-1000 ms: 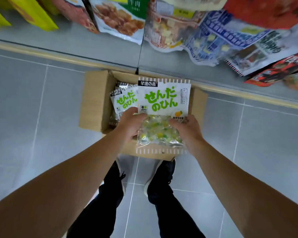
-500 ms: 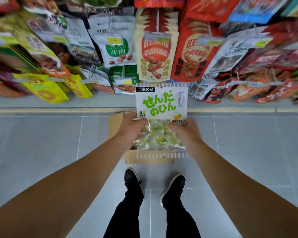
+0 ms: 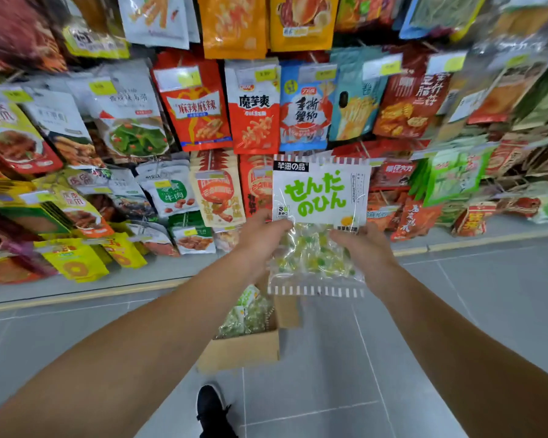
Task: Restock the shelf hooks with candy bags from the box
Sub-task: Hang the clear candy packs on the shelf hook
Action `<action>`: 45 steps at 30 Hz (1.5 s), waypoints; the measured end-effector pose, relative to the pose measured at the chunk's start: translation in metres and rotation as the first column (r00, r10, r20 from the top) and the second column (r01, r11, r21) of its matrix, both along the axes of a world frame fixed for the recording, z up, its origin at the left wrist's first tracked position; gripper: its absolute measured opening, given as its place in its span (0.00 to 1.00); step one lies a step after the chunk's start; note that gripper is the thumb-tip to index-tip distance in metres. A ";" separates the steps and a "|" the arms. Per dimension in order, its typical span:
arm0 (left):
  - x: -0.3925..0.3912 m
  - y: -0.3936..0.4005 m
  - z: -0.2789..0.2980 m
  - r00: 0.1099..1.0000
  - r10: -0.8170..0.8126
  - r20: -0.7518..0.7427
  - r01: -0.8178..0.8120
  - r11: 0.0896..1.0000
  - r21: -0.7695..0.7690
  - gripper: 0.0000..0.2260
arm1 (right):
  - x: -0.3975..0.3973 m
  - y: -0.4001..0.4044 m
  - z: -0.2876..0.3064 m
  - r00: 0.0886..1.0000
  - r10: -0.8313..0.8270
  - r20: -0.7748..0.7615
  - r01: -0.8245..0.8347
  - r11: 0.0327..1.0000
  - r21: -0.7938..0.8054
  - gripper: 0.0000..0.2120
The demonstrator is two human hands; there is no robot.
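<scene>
**At the snack wall: one bag up, none hung yet**

Between both hands, at chest level, sits one candy bag [image 3: 320, 222]. My left hand [image 3: 260, 240] grasps its left edge, thumb over the front and fingers behind; my right hand [image 3: 359, 248] grasps the right edge the same way. Bag is upright, white header with green lettering on top, clear window of green and yellow sweets below. It is held in front of the lower rows of hanging snack packs [image 3: 253, 105], not touching any hook that I can make out.

Outward and down: cardboard box [image 3: 244, 350] on the floor tiles [image 3: 393, 358], just ahead of my shoe [image 3: 212, 412]. More bags [image 3: 247, 314] of the same candy show inside, so stock remains.

Progress, as I judge it: early or mid-cycle. This bag is lifted clear of the box but not yet hung. I cannot see a free hook or a row of matching candy on the wall; edges of the view are blurred. Left to do: find the peg, thread the header hole, then return for the rest.
</scene>
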State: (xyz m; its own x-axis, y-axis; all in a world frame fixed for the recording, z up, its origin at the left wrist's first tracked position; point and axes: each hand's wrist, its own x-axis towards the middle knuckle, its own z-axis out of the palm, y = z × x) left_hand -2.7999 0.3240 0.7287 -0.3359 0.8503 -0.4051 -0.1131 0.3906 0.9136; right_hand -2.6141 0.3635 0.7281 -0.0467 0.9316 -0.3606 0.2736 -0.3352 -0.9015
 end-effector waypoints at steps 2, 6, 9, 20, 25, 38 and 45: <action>0.038 0.008 0.024 1.000 -0.006 -0.012 0.006 0.999 0.044 0.05 | 0.038 0.005 0.025 1.000 -0.007 -0.011 0.007 0.999 0.048 0.22; 0.122 0.025 0.080 0.999 -0.051 -0.016 0.053 0.986 0.157 0.07 | 0.122 0.015 0.084 0.998 -0.040 -0.046 0.046 0.990 0.131 0.21; 0.169 0.045 0.124 0.994 -0.092 -0.055 0.103 0.962 0.251 0.09 | 0.173 0.033 0.121 0.995 -0.050 -0.092 0.067 0.978 0.199 0.19; 0.274 0.175 0.229 0.980 -0.149 -0.131 0.193 0.873 0.448 0.05 | 0.284 0.154 0.230 0.995 -0.045 -0.089 0.077 0.915 0.395 0.23; 0.304 0.265 0.267 0.983 -0.129 -0.126 0.178 0.818 0.547 0.10 | 0.312 0.241 0.267 0.993 -0.041 -0.107 0.087 0.883 0.462 0.23; 0.318 0.458 0.356 0.977 -0.091 -0.192 0.198 0.719 0.666 0.07 | 0.329 0.433 0.348 0.999 0.048 0.025 -0.053 0.739 0.671 0.18; 0.304 0.520 0.397 0.964 0.107 -0.243 0.094 0.719 0.689 0.11 | 0.337 0.526 0.414 0.973 -0.071 0.222 -0.151 0.531 0.834 0.23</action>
